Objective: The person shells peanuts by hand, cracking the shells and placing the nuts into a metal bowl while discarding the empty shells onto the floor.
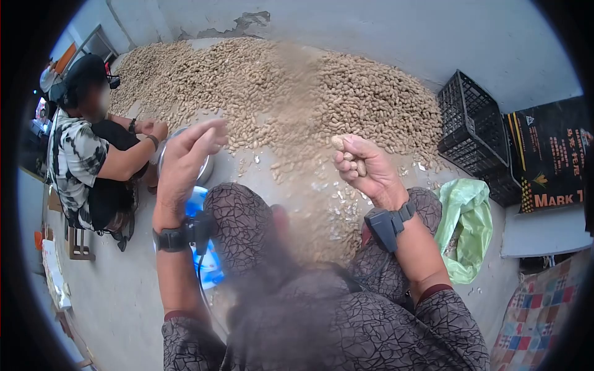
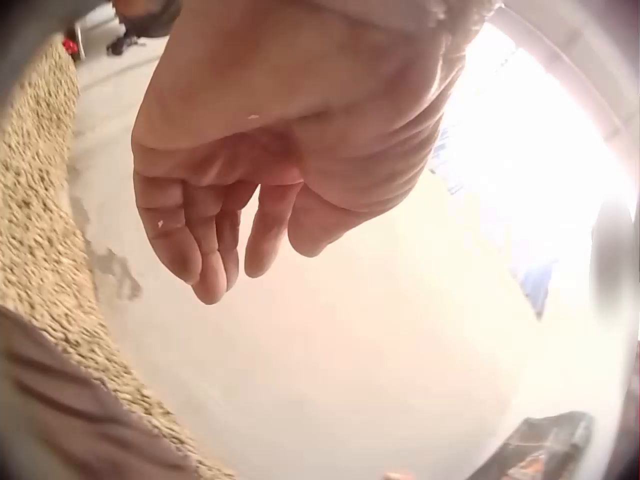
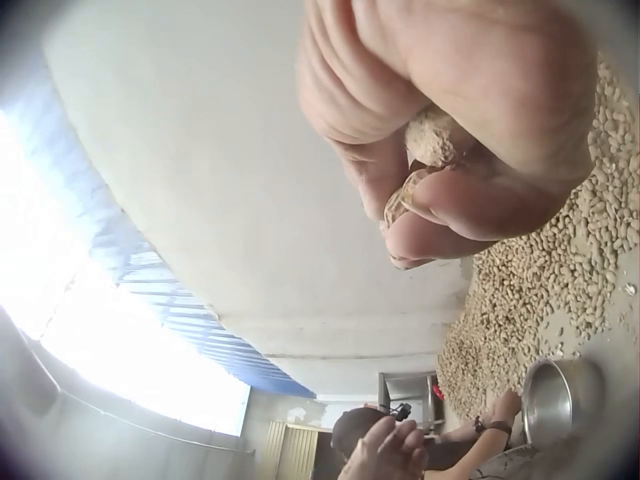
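Note:
My right hand (image 1: 370, 168) holds several unshelled peanuts (image 1: 361, 167) in its curled fingers, one of them showing between thumb and index finger. In the right wrist view a peanut (image 3: 432, 138) sits tucked against the palm. My left hand (image 1: 193, 154) is raised over a metal basin (image 1: 206, 168), its fingers loosely bent with nothing between them, as the left wrist view of the same hand (image 2: 290, 130) also shows. Behind both hands a wide heap of peanuts (image 1: 247, 86) lies on the floor along the wall.
Black plastic crates (image 1: 473, 123) stand at the right, beside a dark printed box (image 1: 550, 154). A light green bag (image 1: 464, 229) lies open by my right knee. Another person (image 1: 93, 148) crouches at the left near the basin. Shell bits (image 1: 346, 210) litter the floor between my knees.

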`<control>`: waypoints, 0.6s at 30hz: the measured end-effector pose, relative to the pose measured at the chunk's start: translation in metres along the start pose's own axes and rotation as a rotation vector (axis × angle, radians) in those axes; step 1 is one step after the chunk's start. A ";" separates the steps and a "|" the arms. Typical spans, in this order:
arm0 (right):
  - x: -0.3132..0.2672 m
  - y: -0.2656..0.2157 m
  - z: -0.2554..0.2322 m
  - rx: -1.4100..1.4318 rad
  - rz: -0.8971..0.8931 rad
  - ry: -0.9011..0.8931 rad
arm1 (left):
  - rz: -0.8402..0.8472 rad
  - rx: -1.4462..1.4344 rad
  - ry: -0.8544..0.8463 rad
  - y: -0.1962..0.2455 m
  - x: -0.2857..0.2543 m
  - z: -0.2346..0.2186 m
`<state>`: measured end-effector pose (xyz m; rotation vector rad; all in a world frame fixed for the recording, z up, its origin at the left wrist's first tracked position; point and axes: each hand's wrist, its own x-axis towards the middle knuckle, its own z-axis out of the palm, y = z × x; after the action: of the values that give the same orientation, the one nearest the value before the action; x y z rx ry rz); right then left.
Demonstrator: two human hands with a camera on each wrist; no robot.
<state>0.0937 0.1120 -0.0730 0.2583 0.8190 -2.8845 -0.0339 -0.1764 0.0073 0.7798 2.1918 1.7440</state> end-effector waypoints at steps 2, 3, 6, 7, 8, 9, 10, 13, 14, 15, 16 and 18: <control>-0.003 0.000 0.007 0.000 0.001 -0.028 | 0.090 -0.163 -0.188 0.029 0.013 0.040; -0.006 0.001 0.013 -0.001 -0.009 -0.029 | 0.055 -0.137 -0.232 0.036 0.017 0.062; -0.012 0.002 0.020 -0.024 -0.084 0.016 | 0.059 -0.008 -0.329 0.028 0.031 0.118; -0.013 0.002 0.017 -0.021 -0.092 0.026 | 0.059 -0.011 -0.341 0.021 0.033 0.131; -0.013 0.001 0.012 -0.082 -0.139 0.025 | 0.020 -0.099 -0.341 0.014 0.036 0.143; -0.012 -0.001 0.011 -0.144 -0.186 0.022 | -0.019 -0.186 -0.339 0.007 0.039 0.153; -0.012 -0.005 0.011 -0.142 -0.192 0.028 | -0.018 -0.256 -0.267 0.001 0.042 0.162; -0.011 -0.013 0.012 -0.218 -0.250 0.117 | -0.088 -0.408 -0.298 -0.013 0.050 0.173; -0.007 -0.015 0.013 -0.272 -0.282 0.129 | -0.098 -0.413 -0.295 -0.017 0.051 0.175; -0.002 -0.016 0.013 -0.327 -0.314 0.137 | -0.141 -0.520 -0.286 -0.020 0.052 0.176; 0.002 -0.015 0.012 -0.326 -0.310 0.135 | -0.179 -0.625 -0.277 -0.021 0.055 0.175; 0.013 -0.015 0.010 -0.365 -0.287 0.184 | -0.158 -0.604 -0.233 -0.026 0.057 0.174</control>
<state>0.0770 0.1186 -0.0593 0.3970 1.5057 -2.9140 -0.0025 -0.0048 -0.0551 0.5967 1.4142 1.9574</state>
